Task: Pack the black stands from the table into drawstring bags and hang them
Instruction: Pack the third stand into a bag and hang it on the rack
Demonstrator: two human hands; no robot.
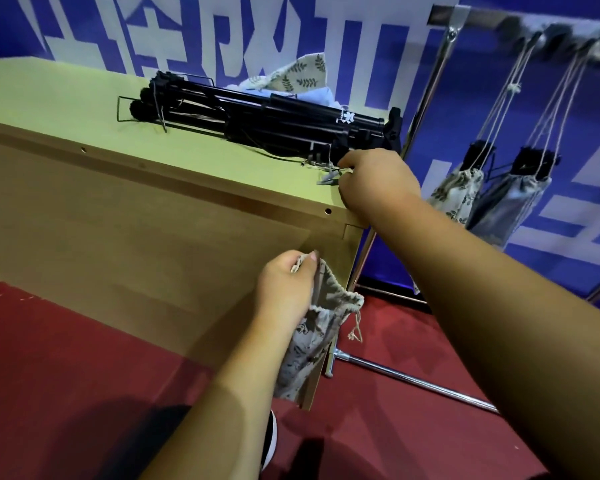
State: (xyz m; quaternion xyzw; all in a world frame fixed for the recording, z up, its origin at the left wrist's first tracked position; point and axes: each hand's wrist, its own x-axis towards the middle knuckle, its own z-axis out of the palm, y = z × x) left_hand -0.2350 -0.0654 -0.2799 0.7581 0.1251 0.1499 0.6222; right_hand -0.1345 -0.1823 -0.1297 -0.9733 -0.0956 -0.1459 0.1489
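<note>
- Black stands (257, 116) lie folded in a loose pile on the far right part of the pale green table (49, 98), their thin wire arms sticking out to the left and their thicker tube ends pointing right.
- At the table's near right corner, the right hand (374, 181) has its fingers curled at the end of the nearest stand, pinching what looks like a thin metal part; exactly which piece cannot be told.
- Below the table edge, the left hand (284, 285) grips the drawstring bag (312, 344) by its gathered mouth, thumb pressed over the hem, with the body hanging limp and the cord (355, 327) dangling.
- Stands of this kind are probably stiff, fairly light and awkward, since wire arms and stray strings can snag neighbours or the cloth; the thick tube end seems the safer hold.
- Soft cloth will collapse, so the mouth likely needs spreading first.
- Two filled bags (454, 192) hang by cords from the rack (465, 15) on the right, and spare bags (298, 74) lie beyond the pile.
</note>
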